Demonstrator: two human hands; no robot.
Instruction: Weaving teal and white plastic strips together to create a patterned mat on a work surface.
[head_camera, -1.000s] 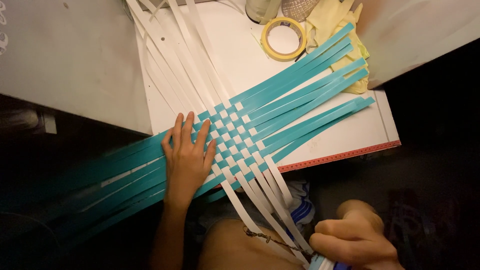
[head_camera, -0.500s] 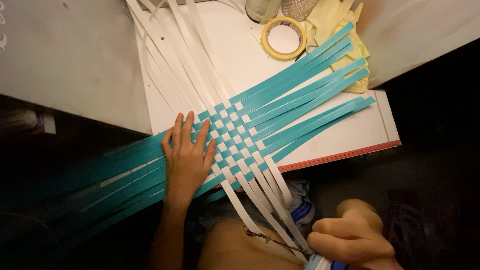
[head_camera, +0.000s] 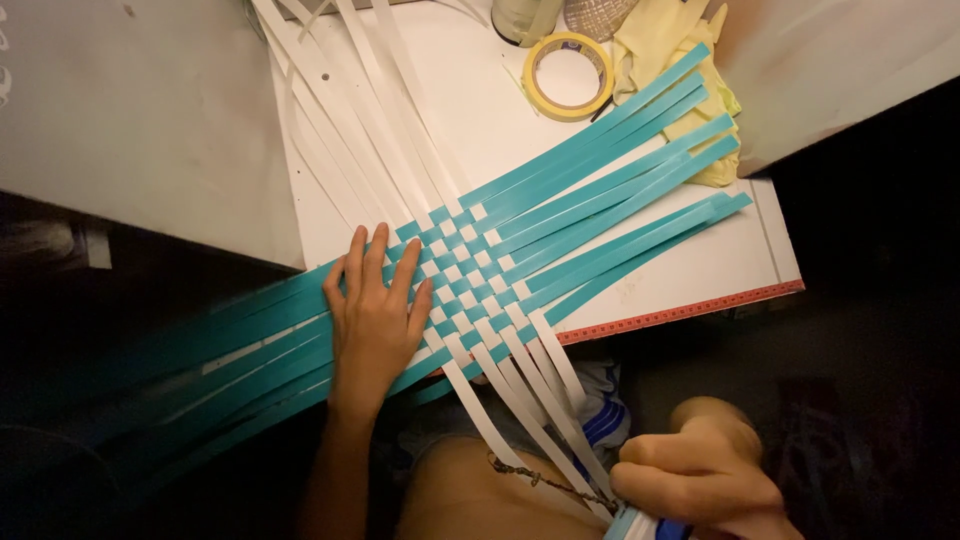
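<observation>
Teal strips (head_camera: 600, 190) lie under flat, spread left hand (head_camera: 375, 320); right hand (head_camera: 700, 480) fists white strips (head_camera: 520, 400).

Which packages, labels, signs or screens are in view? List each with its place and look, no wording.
No packages, signs or screens show.
Nearest to a label: the red ruler strip with small marks along the white board's front edge.
A yellow tape roll lies at the top, unlabelled.

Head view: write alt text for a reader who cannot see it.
A person's left hand lies flat on a mat of woven teal and white strips on a white board, while the right hand grips the white strip ends near the lap. A yellow tape roll and yellow gloves lie at the board's far end.
</observation>
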